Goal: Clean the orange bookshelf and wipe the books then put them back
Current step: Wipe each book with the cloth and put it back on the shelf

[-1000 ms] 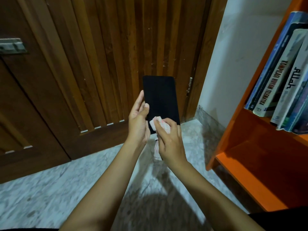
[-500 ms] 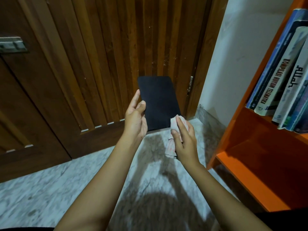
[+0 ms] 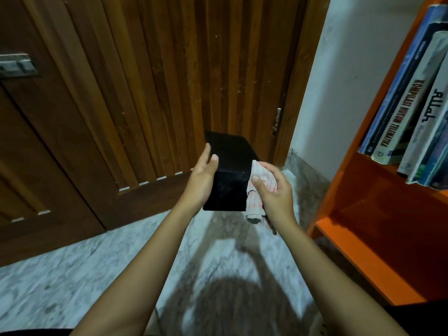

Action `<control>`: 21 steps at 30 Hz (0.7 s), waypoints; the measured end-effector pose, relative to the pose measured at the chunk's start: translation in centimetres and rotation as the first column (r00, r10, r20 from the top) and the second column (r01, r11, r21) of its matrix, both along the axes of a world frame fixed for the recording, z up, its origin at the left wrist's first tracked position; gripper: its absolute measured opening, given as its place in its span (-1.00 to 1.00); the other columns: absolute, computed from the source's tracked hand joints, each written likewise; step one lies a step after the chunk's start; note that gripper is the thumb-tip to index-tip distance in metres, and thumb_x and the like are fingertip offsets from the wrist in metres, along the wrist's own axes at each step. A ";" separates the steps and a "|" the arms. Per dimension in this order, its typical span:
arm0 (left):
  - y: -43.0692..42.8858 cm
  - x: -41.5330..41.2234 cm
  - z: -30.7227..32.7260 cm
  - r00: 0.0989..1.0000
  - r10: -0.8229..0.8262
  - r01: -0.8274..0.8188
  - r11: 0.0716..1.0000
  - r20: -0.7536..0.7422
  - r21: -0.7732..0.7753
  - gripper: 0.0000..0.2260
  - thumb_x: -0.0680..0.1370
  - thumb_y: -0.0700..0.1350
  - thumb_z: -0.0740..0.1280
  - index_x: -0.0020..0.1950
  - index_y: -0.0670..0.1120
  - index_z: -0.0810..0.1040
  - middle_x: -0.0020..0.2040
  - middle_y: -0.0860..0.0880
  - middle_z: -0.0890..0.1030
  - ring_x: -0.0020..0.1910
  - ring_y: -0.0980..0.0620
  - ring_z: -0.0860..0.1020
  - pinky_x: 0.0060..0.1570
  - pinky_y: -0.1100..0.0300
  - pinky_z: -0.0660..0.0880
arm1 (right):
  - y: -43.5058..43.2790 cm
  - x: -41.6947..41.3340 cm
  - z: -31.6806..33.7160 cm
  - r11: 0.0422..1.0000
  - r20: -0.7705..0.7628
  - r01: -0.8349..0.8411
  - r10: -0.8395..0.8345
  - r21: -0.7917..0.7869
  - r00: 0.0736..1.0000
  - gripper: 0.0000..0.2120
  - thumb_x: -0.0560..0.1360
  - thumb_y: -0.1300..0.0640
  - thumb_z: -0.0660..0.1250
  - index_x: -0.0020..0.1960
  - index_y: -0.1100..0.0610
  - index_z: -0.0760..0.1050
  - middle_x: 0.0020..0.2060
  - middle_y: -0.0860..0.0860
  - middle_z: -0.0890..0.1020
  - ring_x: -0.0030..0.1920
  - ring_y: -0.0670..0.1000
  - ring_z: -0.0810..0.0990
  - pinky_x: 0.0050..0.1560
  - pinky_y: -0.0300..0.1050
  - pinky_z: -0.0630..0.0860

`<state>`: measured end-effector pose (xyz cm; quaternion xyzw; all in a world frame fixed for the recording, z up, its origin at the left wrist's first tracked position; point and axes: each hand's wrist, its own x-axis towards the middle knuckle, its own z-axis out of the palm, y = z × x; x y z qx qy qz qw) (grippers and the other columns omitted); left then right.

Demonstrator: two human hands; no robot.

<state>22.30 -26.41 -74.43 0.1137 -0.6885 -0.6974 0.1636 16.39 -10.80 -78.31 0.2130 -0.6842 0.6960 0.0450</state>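
The smooth black rectangular book [image 3: 229, 190] has dropped lower before the slatted wooden door [image 3: 169, 81], perhaps folded open. The left hand [image 3: 201, 183] clasps its left edge, and the right hand [image 3: 278, 197] bunches a soft pink-checked cloth [image 3: 255, 202] against its right edge.

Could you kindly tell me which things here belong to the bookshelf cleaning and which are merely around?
In the job: black book, held by left hand; checked cloth, in right hand; orange bookshelf; shelved books.
Just there: wooden door; metal latch; marble floor; white wall.
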 end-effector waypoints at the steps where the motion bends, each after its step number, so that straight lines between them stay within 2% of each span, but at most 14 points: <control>1: 0.1 0.3 -0.3 0.999 -0.053 0.053 0.999 0.001 -0.013 -0.48 0.55 0.17 0.18 0.49 0.11 0.19 0.50 -0.02 0.26 0.46 -0.02 0.26 0.44 -0.10 0.21 | 0.2 -0.4 0.1 1.000 0.029 0.011 -0.011 0.003 1.000 -0.75 0.50 0.21 0.35 0.15 0.02 0.53 0.07 -0.08 0.61 0.10 -0.12 0.57 0.05 -0.28 0.50; 4: 1.1 0.7 -0.2 0.995 -0.103 0.103 0.994 0.001 -0.043 -0.75 0.65 0.02 0.10 0.28 0.13 0.44 0.33 -0.07 0.50 0.27 0.02 0.49 0.28 0.01 0.44 | 0.2 -1.0 0.0 0.996 0.101 0.041 -0.049 0.074 0.994 -0.81 0.53 0.11 0.31 0.13 -0.03 0.54 0.01 -0.11 0.62 0.05 -0.10 0.58 -0.04 -0.27 0.52; 7: 1.6 0.7 -0.4 0.993 -0.118 0.117 0.992 -0.023 -0.058 -0.75 0.66 -0.02 0.07 0.21 0.11 0.50 0.18 -0.09 0.60 0.15 -0.02 0.57 0.05 0.15 0.53 | -0.1 -0.8 -0.6 0.970 0.041 0.136 -0.147 0.200 0.988 -0.77 0.55 -0.01 0.25 0.18 -0.06 0.55 0.11 -0.04 0.56 0.12 -0.08 0.53 0.16 -0.14 0.49; 9: 1.9 0.7 -0.7 0.992 -0.121 0.120 0.992 -0.028 -0.043 -0.75 0.65 -0.04 0.08 0.21 0.08 0.52 0.12 -0.09 0.62 0.13 -0.03 0.59 0.07 0.12 0.53 | -0.2 -0.3 -0.7 0.950 -0.009 0.207 -0.210 0.232 0.978 -0.74 0.57 0.02 0.23 0.21 0.00 0.55 0.16 0.01 0.44 0.10 -0.15 0.44 0.16 -0.42 0.34; 10: 2.1 0.7 -0.9 0.993 -0.116 0.115 0.993 -0.026 -0.035 -0.75 0.66 -0.05 0.08 0.20 0.07 0.52 0.10 -0.08 0.63 0.13 -0.03 0.59 0.09 0.09 0.52 | -0.3 0.0 -0.6 0.940 -0.036 0.238 -0.236 0.243 0.971 -0.75 0.57 0.04 0.22 0.20 0.03 0.56 0.16 0.02 0.38 0.05 -0.24 0.40 0.07 -0.58 0.26; 11: 2.3 0.8 -0.9 0.993 -0.112 0.112 0.993 -0.026 -0.023 -0.75 0.66 -0.05 0.08 0.21 0.07 0.51 0.09 -0.08 0.64 0.11 -0.03 0.60 0.09 0.08 0.52 | -0.3 0.1 -0.5 0.931 -0.069 0.264 -0.254 0.253 0.965 -0.76 0.58 0.06 0.23 0.19 0.05 0.57 0.14 0.02 0.33 0.01 -0.29 0.37 -0.02 -0.64 0.23; 13: 2.5 0.8 -0.9 0.993 -0.118 0.118 0.993 -0.029 0.001 -0.74 0.66 -0.06 0.08 0.25 0.03 0.50 0.08 -0.09 0.64 0.10 -0.02 0.61 0.07 0.12 0.52 | -0.5 0.4 -0.5 0.917 -0.146 0.300 -0.269 0.263 0.952 -0.76 0.57 0.08 0.23 0.17 0.06 0.58 0.12 -0.01 0.30 -0.03 -0.31 0.33 -0.08 -0.66 0.24; 16: 2.6 0.8 -0.9 0.992 -0.126 0.127 0.990 -0.024 0.065 -0.70 0.66 -0.06 0.08 0.33 -0.04 0.46 0.12 -0.09 0.64 0.14 -0.02 0.59 0.13 0.11 0.52 | -1.1 1.0 -0.7 0.907 -0.251 0.342 -0.281 0.247 0.926 -0.77 0.57 0.09 0.25 0.17 0.06 0.59 0.09 -0.03 0.31 -0.02 -0.29 0.28 -0.05 -0.65 0.24; 19: 2.8 0.8 -0.9 0.992 -0.119 0.123 0.980 -0.032 0.159 -0.71 0.66 -0.12 0.06 0.31 -0.09 0.48 -0.02 0.13 0.68 0.13 0.00 0.59 0.18 0.08 0.50 | -1.6 1.5 -0.8 0.901 -0.317 0.366 -0.286 0.234 0.905 -0.78 0.56 0.09 0.26 0.16 0.02 0.59 0.07 -0.06 0.30 -0.01 -0.29 0.29 -0.08 -0.61 0.29; 21: 2.8 0.9 -1.0 0.992 -0.117 0.122 0.970 -0.037 0.212 -0.71 0.67 -0.16 0.05 0.29 -0.14 0.47 -0.09 0.18 0.68 0.08 0.03 0.59 0.14 0.12 0.52 | -1.9 1.8 -0.9 0.897 -0.340 0.370 -0.279 0.241 0.898 -0.78 0.55 0.08 0.27 0.16 -0.01 0.59 0.06 -0.09 0.32 0.00 -0.28 0.32 -0.13 -0.54 0.33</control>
